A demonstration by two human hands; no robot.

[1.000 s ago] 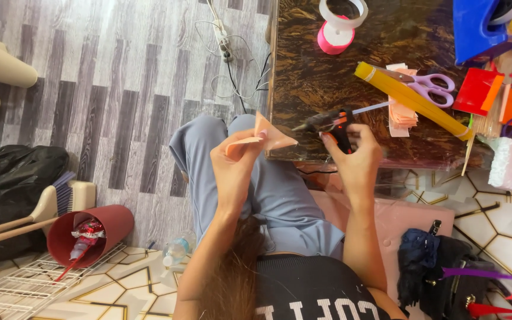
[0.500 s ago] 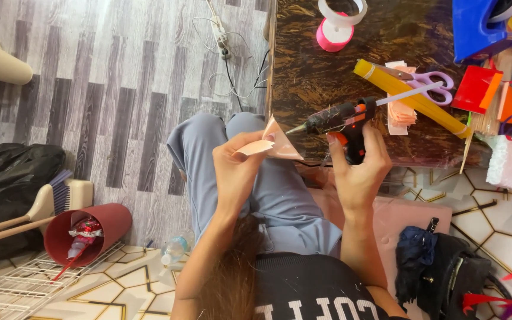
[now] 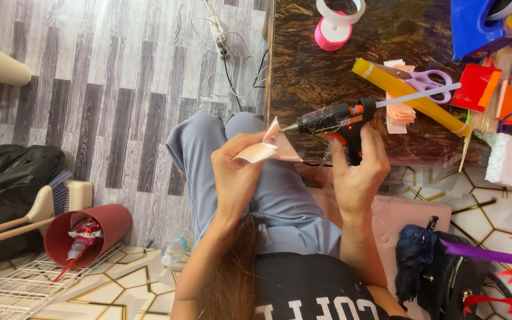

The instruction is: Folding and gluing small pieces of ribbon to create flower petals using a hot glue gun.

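A: Nearest to us, our left hand [image 3: 237,172] pinches a folded peach ribbon piece [image 3: 268,151] over our lap, fingers closed on its lower edge. Our right hand [image 3: 357,169] is wrapped around the grip of the black glue gun [image 3: 333,120], its nozzle almost touching the ribbon's point.

B: And the containers?

A: Down on the floor to one side lies a dark red bucket [image 3: 105,228], tipped over, with a wrapped red bundle and a thin red strip spilling from its mouth. Beside it sit a broom [image 3: 54,198] and a black bag [image 3: 7,169]. Farther off, on the brown table [image 3: 303,65], a blue bin [image 3: 475,26] is cut off by the frame's edge, so we cannot tell what it holds.

B: What else is hard to read?

A: The purple scissors [image 3: 428,80] lie on a yellow roll [image 3: 410,95], partly hiding peach ribbon scraps. A pink tape roll [image 3: 330,32] carries a white one. The dark handbag [image 3: 440,266] runs out of view.

B: Any change from half a second ago?

A: We have tilted the gun flatter and brought its tip closer to the ribbon; the left hand's hold is unchanged.
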